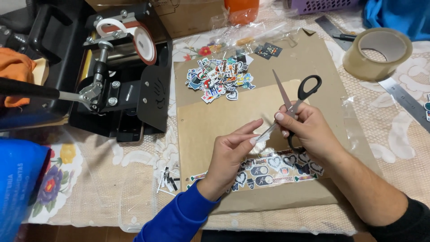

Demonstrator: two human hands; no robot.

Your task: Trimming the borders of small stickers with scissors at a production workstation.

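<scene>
L fingers (242, 139) pinch a tiny clear sticker scrap (264, 134) over the brown card (215, 116), R hand (309, 130) closed on black scissors (291, 105) — blades sit touching my fingertips, so a slip nicks skin or the print.

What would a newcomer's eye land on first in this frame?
Probably the black-handled scissors, open in the right hand at centre, with the left hand pinching a small clear scrap at the blades. Next, the heap of cut-out stickers at the top of the brown cardboard sheet. Then the black press machine at upper left.
</scene>
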